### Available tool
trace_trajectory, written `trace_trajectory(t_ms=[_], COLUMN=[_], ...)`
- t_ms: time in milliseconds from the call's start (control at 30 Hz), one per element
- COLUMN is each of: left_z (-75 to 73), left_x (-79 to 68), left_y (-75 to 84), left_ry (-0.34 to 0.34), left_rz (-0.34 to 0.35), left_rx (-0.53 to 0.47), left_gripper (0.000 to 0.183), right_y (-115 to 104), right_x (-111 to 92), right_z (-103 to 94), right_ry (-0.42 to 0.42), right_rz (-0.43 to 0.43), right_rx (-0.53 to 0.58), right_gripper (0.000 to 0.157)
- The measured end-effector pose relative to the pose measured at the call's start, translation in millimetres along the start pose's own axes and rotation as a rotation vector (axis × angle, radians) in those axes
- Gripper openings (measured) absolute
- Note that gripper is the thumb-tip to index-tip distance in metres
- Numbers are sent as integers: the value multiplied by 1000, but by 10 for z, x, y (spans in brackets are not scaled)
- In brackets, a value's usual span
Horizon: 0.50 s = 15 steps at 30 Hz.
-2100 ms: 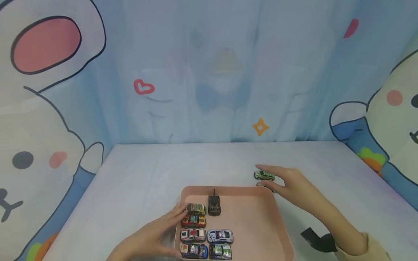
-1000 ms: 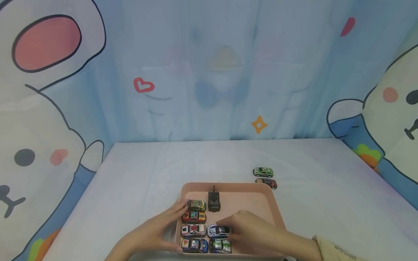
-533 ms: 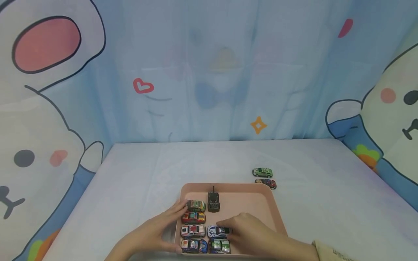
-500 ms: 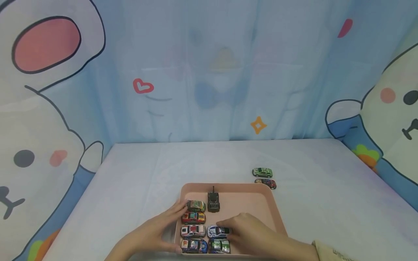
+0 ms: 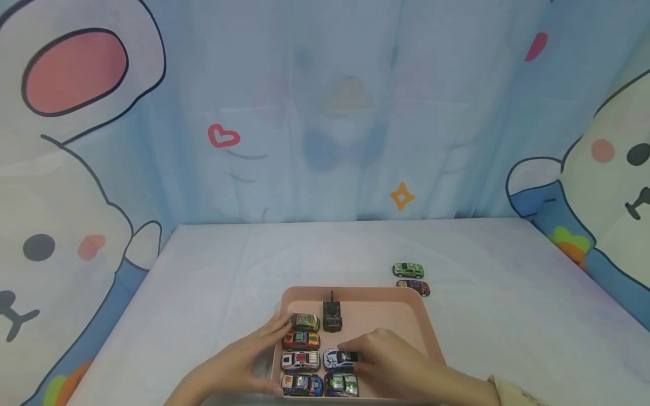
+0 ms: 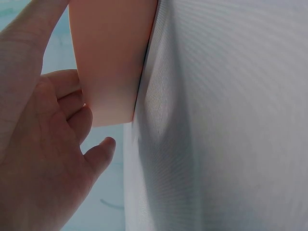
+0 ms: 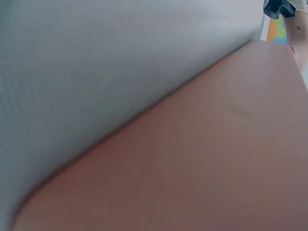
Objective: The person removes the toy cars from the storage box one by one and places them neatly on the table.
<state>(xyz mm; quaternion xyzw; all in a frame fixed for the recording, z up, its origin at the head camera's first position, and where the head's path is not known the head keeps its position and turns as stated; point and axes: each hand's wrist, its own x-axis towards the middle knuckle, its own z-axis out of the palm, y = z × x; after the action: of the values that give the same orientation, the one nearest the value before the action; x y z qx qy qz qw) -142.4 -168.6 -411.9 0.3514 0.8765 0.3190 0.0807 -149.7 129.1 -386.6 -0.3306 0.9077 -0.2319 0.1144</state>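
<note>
A pinkish tray (image 5: 395, 307) holds several toy cars and a dark toy tank (image 5: 332, 316). My right hand (image 5: 388, 358) reaches over its right side and pinches a white and blue toy car (image 5: 335, 358), covering that car's right end. My left hand (image 5: 238, 361) rests along the tray's left edge, fingertips at the rim beside a green and orange toy car (image 5: 306, 322), thumb near the blue toy car (image 5: 302, 385). In the left wrist view, the relaxed fingers of that hand meet the tray's outer wall (image 6: 110, 62). The right wrist view shows tray wall (image 7: 202, 159) without the right fingers.
Beyond the tray's far right corner, a green toy car (image 5: 408, 270) and a dark red toy car (image 5: 413, 287) stand on the white-covered table (image 5: 254, 259). Inside the tray are also a red car (image 5: 302, 340), a white and red car (image 5: 300, 361) and a green-white car (image 5: 342, 385).
My right hand has come from the two cars beyond the tray back to the white and blue car inside it, and stays there over the last second. The left hand keeps its place.
</note>
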Motion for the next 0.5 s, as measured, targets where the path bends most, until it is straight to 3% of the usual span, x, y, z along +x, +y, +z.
trace_trajectory(t_ms=[200,400,500], left_z=[7,9,7], left_x=[0,-3,-1], left_y=[-2,-6,0], left_ry=[6,11,14], left_rz=[-18,-18,-20], left_rx=[9,5,2], left_gripper=[96,97,96], right_y=[44,171,229], right_x=[-42,-53,-83], right_z=[-121,-394,-603], right_ry=[67,203,246], right_rz=[-72,-251,-220], right_rx=[-23,-135,-130], right_gripper=[30,37,39])
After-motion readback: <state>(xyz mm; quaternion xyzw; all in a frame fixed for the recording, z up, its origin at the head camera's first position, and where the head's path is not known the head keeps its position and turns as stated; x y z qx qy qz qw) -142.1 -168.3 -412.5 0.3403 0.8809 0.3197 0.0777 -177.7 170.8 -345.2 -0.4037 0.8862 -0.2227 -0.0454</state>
